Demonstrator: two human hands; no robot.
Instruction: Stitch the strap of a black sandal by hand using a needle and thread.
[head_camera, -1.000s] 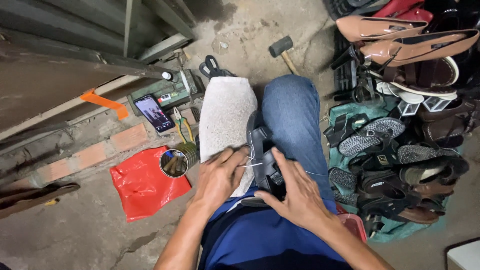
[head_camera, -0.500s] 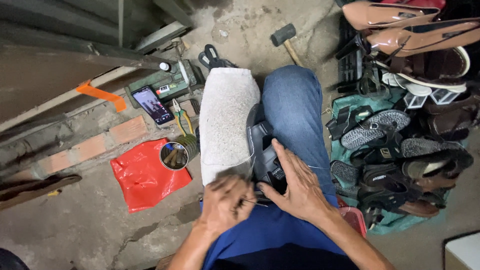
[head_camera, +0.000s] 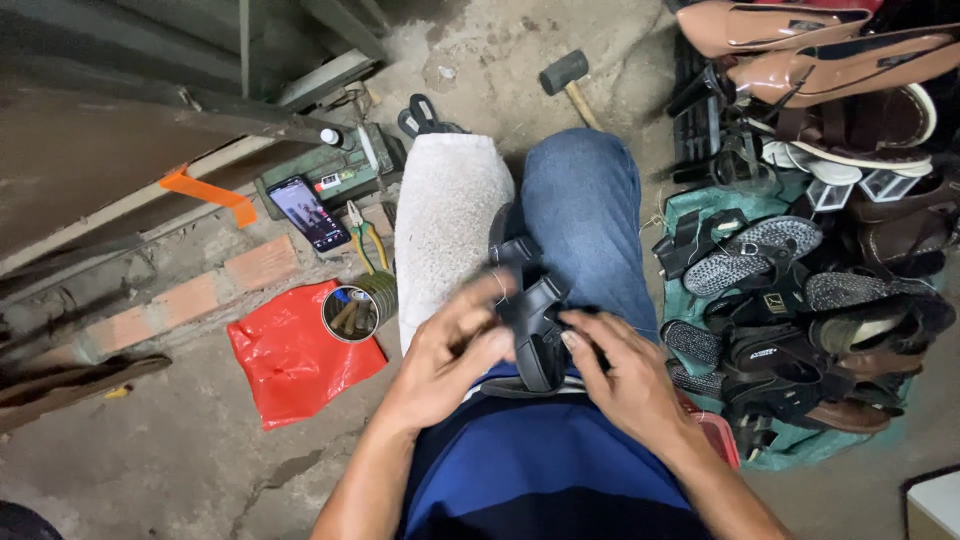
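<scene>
A black sandal (head_camera: 535, 325) is being held on the lap, wedged between the jeans-covered knee (head_camera: 585, 215) and a pale cloth (head_camera: 445, 225) draped over the other leg. The left hand (head_camera: 445, 360) is pinched shut on the sandal's strap side, fingers bunched tight, maybe around a thread or needle, though that's too small to tell. The right hand (head_camera: 625, 380) is laid against the other edge with fingers spread and the sole steadied, so its grip is loose, more of a press than a clamp.

Looks like a stitching or strap-fixing step is in hand, pretty much mid-repair. For the next move, the sandal probably needs to be kept pinned by the right hand while something gets pulled through by the left, so steady tension is what's called for.

Around it on the floor: a tin of small tools (head_camera: 352, 312) on a red plastic bag (head_camera: 290, 360), pliers (head_camera: 362, 235), a lit phone (head_camera: 308, 212), a hammer (head_camera: 568, 78), and a big heap of shoes (head_camera: 810, 270) stacked off to the right.
</scene>
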